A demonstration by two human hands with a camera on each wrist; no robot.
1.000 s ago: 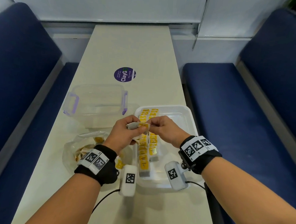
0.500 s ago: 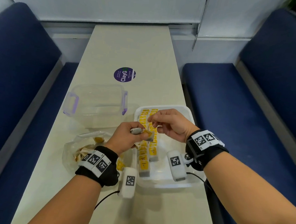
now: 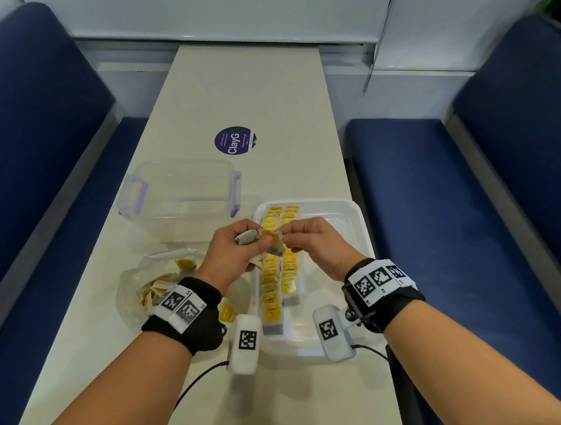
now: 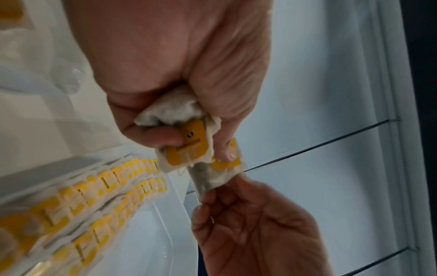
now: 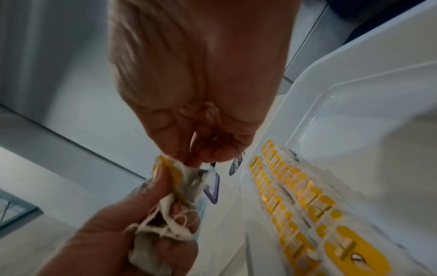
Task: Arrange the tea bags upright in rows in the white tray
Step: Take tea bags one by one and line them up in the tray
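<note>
The white tray (image 3: 348, 213) lies right of centre on the table, with two rows of upright yellow-tagged tea bags (image 3: 274, 290) along its left side. My left hand (image 3: 237, 252) grips a bunch of tea bags (image 4: 182, 119) above the tray's left edge. My right hand (image 3: 310, 240) pinches the corner of one tea bag (image 4: 212, 179) that sticks out of that bunch. In the right wrist view the pinched tea bag (image 5: 191, 179) runs between both hands, with loose strings below it. The tray rows (image 5: 295, 188) show at right there.
A clear plastic bag (image 3: 156, 283) with more tea bags lies at the left, near my left wrist. A clear lidded box with purple clips (image 3: 178, 193) stands behind it. A purple round sticker (image 3: 235, 141) is farther back. Blue benches flank the narrow table.
My right hand moved away over the tray's rows half a second ago, then came back to the bunch in my left hand and now pinches a bag there.
</note>
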